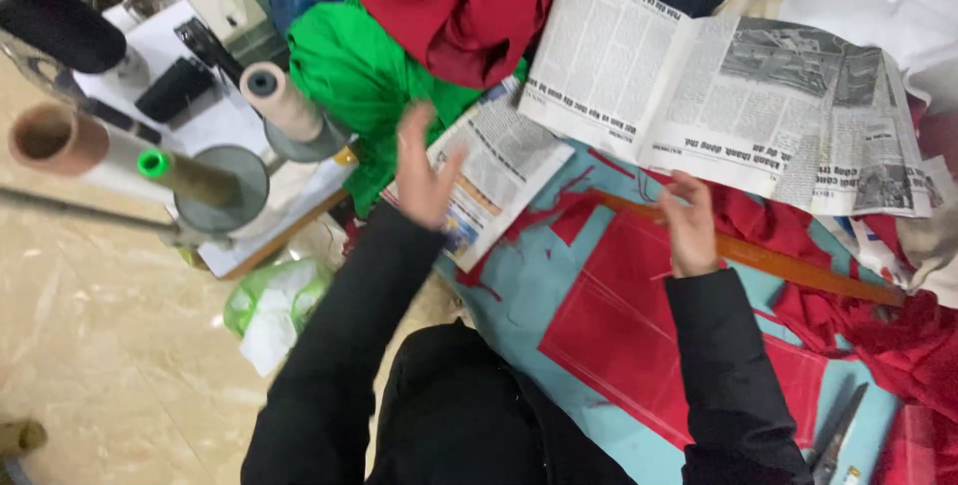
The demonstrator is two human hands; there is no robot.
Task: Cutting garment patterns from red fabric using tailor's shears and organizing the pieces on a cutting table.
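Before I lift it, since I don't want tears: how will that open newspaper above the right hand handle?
The newspaper looks thin and creased, so probably floppy and light. It lies unfolded beyond the right hand, likely sagging if lifted by one edge, and may tear.

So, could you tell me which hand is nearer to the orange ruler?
Right. The right hand lies over the orange ruler; the left hand is raised well off to its left, over a folded newspaper.

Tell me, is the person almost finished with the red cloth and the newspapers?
Not nearly, it seems. Done: a flat red cloth panel lies cut on the blue table, with red scraps around it. In hand: the right hand rests by the long orange ruler under the open newspaper; the left hand hovers open above a folded newspaper. Left: scissors lie unused, and red fabric stays heaped.
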